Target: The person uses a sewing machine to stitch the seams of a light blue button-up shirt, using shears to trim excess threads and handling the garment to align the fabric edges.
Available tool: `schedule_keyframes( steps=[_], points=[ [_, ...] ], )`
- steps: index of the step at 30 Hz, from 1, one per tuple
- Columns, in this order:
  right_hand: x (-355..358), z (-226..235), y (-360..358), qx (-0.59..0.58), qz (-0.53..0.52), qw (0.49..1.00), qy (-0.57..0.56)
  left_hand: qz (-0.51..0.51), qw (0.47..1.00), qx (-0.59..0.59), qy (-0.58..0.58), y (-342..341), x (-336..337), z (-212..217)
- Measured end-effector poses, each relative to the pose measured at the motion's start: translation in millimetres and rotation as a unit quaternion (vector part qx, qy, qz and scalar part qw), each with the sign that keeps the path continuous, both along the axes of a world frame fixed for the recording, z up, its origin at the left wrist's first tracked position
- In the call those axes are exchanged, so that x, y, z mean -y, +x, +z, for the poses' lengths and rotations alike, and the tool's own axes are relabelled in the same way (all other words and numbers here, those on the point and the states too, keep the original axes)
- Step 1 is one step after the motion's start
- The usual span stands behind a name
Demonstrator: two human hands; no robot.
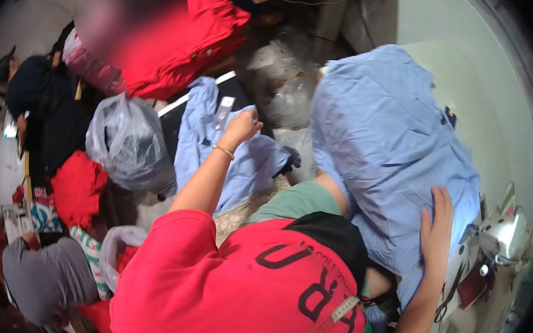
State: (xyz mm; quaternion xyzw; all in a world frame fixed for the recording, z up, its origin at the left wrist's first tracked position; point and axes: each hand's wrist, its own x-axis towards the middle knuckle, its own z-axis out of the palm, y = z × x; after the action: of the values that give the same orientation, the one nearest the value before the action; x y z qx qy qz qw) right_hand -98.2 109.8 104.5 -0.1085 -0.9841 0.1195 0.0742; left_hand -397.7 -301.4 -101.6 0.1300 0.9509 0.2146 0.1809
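Left hand (242,125) clenches a blue garment (217,142) – right hand (437,227) rests flat, released, on blue fabric pile (387,134)

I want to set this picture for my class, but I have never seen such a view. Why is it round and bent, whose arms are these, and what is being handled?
There is no machine holding things here: a person wears a wide fisheye camera on the head, looking down, so edges curve toward the dark rim. The red T-shirt and both arms belong to that person. The left hand, with a thin bracelet at the wrist, grips a light blue cloth garment lying over the clutter. The right hand rests flat on a big pile of light blue fabric. Beside that pile stands a cream sewing machine. Around are a grey plastic bag and red cloth pieces. Another person sits at upper left.
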Motion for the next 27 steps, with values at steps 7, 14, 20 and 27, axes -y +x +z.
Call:
schedule_keyframes(
  steps=[7,14,20,27],
  points=[
    [14,-25,32,-0.018,-0.029,0.999,0.03,0.026,0.99,0.105,-0.091,155,89,-54],
    [12,-26,33,-0.045,-0.028,0.998,0.027,0.371,0.892,-0.062,0.248,143,130,-91],
    [13,-36,37,-0.074,-0.045,0.995,0.057,0.251,0.695,-0.155,0.656,53,88,176],
    [19,-24,33,-0.09,-0.05,0.994,0.031,-0.074,0.704,-0.183,0.683,-38,-94,408]
  ],
)
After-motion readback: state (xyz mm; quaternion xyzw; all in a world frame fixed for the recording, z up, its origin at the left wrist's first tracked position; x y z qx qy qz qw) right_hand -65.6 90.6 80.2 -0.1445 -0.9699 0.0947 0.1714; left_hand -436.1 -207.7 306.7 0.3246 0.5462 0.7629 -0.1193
